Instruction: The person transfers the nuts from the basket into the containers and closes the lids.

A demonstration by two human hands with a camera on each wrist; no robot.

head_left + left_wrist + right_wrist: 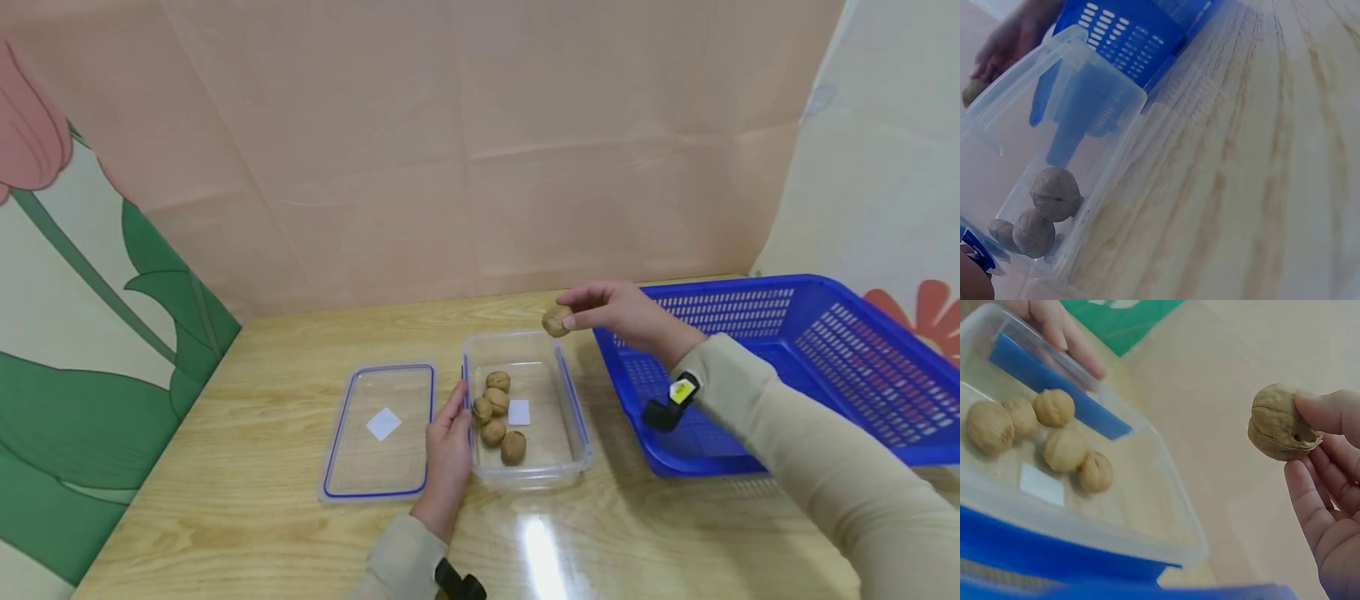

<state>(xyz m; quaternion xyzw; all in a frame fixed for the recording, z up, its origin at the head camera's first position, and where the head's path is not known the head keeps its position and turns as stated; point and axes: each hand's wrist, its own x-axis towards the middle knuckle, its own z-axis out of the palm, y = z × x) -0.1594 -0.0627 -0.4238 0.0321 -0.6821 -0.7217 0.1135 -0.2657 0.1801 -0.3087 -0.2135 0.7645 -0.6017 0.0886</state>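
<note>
My right hand (618, 315) pinches a walnut (557, 321) between thumb and fingertips, above the far right corner of a clear plastic container (551, 454). In the right wrist view, that walnut (1279, 422) shows a small dark hole in its shell. Several walnuts (495, 402) lie along the left side inside the container, beside a white square label (519, 412). My left hand (448, 454) rests against the container's left outer wall, its fingers extended along it. In the left wrist view, walnuts (1055, 194) show through the clear wall.
A clear lid (401, 467) with a blue seal lies flat to the container's left, bearing a white square. To the right stands a blue perforated basket (813, 287), under my right forearm. A pinkish sheet (465, 167) covers the wall behind the wooden table (247, 467).
</note>
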